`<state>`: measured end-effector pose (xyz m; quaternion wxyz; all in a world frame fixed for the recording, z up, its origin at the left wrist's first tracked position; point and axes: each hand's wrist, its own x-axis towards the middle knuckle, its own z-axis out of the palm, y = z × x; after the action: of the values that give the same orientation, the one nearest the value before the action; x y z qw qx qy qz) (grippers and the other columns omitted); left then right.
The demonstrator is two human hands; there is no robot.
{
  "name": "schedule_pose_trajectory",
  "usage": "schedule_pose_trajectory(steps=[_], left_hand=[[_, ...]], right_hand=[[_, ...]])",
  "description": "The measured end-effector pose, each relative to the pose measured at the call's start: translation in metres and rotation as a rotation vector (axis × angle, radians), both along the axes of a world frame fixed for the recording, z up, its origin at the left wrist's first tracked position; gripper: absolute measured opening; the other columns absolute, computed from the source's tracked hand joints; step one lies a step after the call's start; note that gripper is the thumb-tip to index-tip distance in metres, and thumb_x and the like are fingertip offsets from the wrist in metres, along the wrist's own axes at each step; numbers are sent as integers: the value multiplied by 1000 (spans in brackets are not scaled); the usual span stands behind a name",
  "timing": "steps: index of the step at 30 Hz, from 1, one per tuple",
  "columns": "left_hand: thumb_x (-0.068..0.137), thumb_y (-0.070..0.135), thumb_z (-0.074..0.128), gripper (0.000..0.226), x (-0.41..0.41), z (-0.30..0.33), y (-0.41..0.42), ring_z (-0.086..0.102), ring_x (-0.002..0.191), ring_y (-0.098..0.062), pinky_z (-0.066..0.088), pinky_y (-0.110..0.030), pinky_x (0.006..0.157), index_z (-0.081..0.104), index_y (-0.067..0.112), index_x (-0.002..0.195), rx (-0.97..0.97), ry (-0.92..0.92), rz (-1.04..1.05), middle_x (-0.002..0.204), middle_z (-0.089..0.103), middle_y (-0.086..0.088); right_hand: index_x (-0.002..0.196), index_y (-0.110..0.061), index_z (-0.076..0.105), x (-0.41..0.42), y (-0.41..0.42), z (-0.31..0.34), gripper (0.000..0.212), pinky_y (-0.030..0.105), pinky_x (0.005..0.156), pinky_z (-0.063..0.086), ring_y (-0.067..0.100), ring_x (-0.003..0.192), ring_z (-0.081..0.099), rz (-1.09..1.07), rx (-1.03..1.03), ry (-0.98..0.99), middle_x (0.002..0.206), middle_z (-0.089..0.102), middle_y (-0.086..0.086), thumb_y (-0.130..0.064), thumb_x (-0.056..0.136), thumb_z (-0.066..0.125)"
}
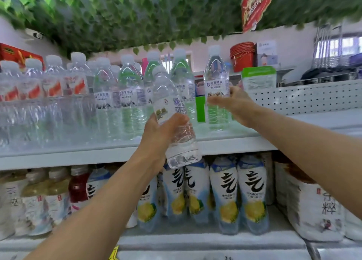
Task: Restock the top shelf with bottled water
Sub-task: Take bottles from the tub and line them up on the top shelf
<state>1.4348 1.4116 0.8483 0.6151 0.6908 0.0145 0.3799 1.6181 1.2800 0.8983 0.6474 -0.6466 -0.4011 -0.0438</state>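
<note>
My left hand [159, 131] grips a clear water bottle [177, 122] around its middle, tilted, in front of the top shelf's edge [78, 157]. Further right, a second water bottle [216, 79] stands upright on the top shelf, with my right hand [238, 104] wrapped around it at label height. Several more water bottles [127, 95] with white caps stand in rows on the left half of that shelf. Right of the bottle in my right hand, the shelf surface [323, 120] is bare.
A white perforated back panel [313, 99] runs behind the shelf's right half. A lower shelf holds lemon drink bottles [252, 197] and tea bottles [35, 199]. Fake green leaves [137, 14] hang overhead. Red buckets [242, 55] stand behind.
</note>
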Motion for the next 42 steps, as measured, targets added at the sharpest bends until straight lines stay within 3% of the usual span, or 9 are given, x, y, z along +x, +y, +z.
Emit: schedule_pose_trajectory(steps=[6, 12, 15, 22, 26, 29, 34, 39, 42], left_hand=[[63, 30, 76, 68, 4, -2, 2, 71, 94, -26, 57, -35, 80, 58, 9, 125, 10, -4, -7, 106, 71, -11], [79, 25, 77, 50, 1, -4, -1, 70, 84, -7, 48, -10, 62, 56, 17, 123, 11, 41, -13, 108, 71, -3], [67, 34, 79, 64, 3, -3, -3, 70, 97, -16, 49, -26, 82, 56, 20, 125, 27, 55, 7, 110, 71, -4], [60, 35, 76, 68, 0, -3, -7, 70, 97, -17, 52, -32, 87, 58, 18, 123, 21, 19, 16, 108, 72, -3], [55, 38, 81, 75, -4, -4, -11, 70, 99, -18, 53, -38, 94, 57, 19, 123, 40, 17, 28, 111, 71, -4], [71, 25, 83, 57, -4, -7, -14, 71, 94, -16, 55, -30, 83, 56, 18, 120, 65, -4, 45, 109, 71, -4], [71, 27, 83, 75, -3, -11, -34, 69, 98, -13, 56, -32, 85, 43, 19, 133, 151, -14, 72, 115, 68, 0], [77, 12, 81, 63, 3, -6, -56, 68, 84, 0, 54, -15, 71, 42, 18, 126, 203, -76, 50, 108, 67, 4], [65, 23, 84, 67, 5, 0, -61, 71, 93, -15, 56, -35, 87, 53, 16, 123, 141, -43, -102, 105, 73, -3]], right_hand=[[121, -17, 62, 7, 11, 1, 48, 38, 100, 43, 17, 105, 59, -86, -79, -34, 109, 67, -3, -33, 79, 79], [92, -23, 63, 9, 15, 3, 11, 44, 107, 43, 18, 106, 60, -21, -110, -51, 95, 62, -11, -23, 88, 73], [110, -17, 67, 8, 23, 4, 26, 48, 109, 41, 22, 115, 59, 0, -111, -10, 104, 65, -9, -25, 86, 74], [119, -14, 64, 2, 28, 5, 37, 47, 108, 42, 26, 115, 60, -1, -176, -2, 118, 68, 3, -31, 86, 73], [116, -12, 57, -14, 24, 4, 31, 23, 83, 46, 17, 98, 59, -155, -224, -116, 108, 61, -1, -28, 92, 67], [129, -8, 50, -44, 13, -1, 45, 22, 81, 41, 12, 94, 52, -361, 21, -299, 103, 51, -2, -33, 94, 62], [113, -8, 67, -97, -14, -2, 58, 34, 78, 53, 17, 92, 63, 78, -73, -283, 107, 69, 13, -59, 89, 53], [113, -10, 62, -116, -21, 8, 72, 34, 81, 51, 15, 92, 64, 61, -182, -258, 105, 67, 3, -70, 73, 65], [116, -13, 67, -112, -30, 19, 50, 52, 101, 47, 28, 101, 69, 159, -103, -104, 112, 72, 12, -55, 89, 61]])
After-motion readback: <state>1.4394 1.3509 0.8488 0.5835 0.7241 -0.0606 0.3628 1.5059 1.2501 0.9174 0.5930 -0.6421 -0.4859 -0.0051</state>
